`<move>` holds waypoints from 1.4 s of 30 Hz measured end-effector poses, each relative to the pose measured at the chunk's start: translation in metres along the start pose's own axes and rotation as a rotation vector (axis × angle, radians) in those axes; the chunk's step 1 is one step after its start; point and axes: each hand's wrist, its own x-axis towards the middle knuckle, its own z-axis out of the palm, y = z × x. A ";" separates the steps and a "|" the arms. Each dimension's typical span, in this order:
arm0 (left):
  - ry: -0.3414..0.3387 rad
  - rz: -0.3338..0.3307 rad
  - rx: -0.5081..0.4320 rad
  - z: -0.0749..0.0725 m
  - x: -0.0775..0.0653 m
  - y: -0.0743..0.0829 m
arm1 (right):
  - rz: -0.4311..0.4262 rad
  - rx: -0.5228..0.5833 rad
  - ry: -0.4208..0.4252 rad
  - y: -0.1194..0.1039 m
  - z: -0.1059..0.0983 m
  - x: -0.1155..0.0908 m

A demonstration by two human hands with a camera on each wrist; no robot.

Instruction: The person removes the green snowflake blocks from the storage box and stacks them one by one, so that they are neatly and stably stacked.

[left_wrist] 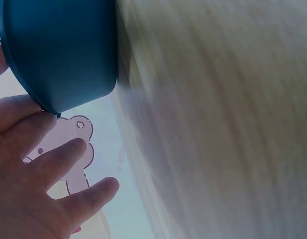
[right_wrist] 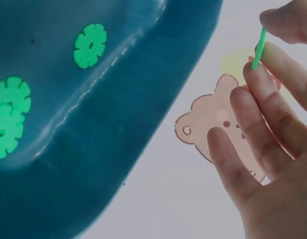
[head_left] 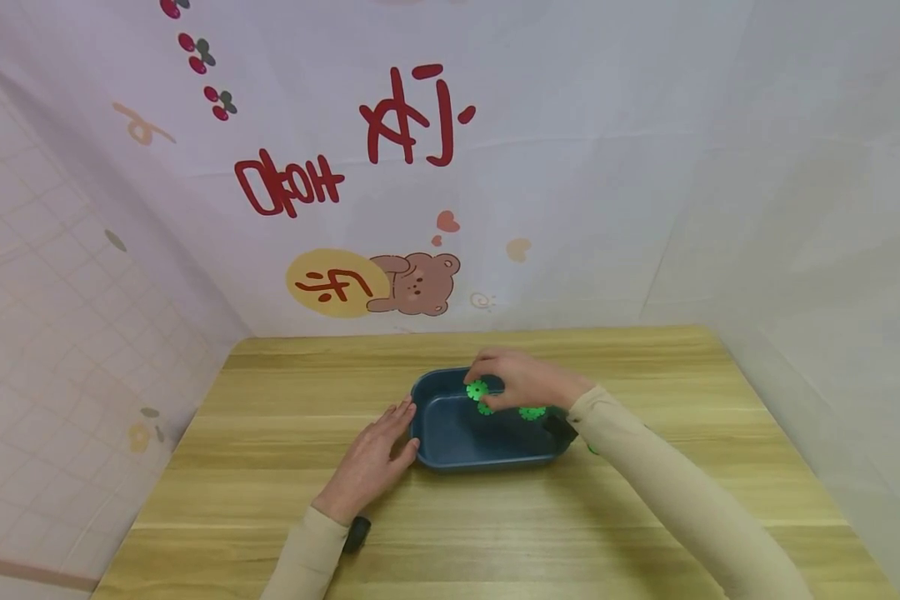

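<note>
Between thumb and fingertips, my right hand (head_left: 523,380) pinches a green notched plastic disc (head_left: 477,391), held over the dark blue bin (head_left: 453,433). The right wrist view shows that pinched disc (right_wrist: 259,49) edge-on. Inside the bin lie a single green disc (right_wrist: 90,46) and a pair of overlapping discs (right_wrist: 3,130). My left hand (head_left: 372,459) rests against the bin's left end with its fingers extended. From the left wrist, its fingers (left_wrist: 31,122) are seen spread, some touching the bin's rim.
The bin stands on a wood-grain table (head_left: 510,533). A bit of green (head_left: 593,449) shows beside the right sleeve, mostly hidden. A printed white cloth (head_left: 570,183) hangs behind the table, and more cloth lines both sides.
</note>
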 end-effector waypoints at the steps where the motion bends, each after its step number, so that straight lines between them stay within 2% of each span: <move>1: 0.000 0.001 -0.003 0.000 0.000 0.000 | 0.000 -0.001 0.005 -0.001 0.000 -0.001; 9: 0.013 0.017 -0.009 0.000 0.000 0.000 | 0.042 -0.028 0.025 -0.007 0.001 -0.012; 16: 0.007 0.013 -0.009 0.000 0.000 0.000 | 0.054 -0.007 0.059 -0.007 0.003 -0.022; 29: 0.006 0.006 0.000 0.001 -0.001 0.001 | -0.018 -0.007 0.156 -0.009 0.010 -0.040; 42: 0.008 0.011 -0.011 0.002 0.000 -0.002 | 0.038 -0.012 0.220 -0.012 0.017 -0.059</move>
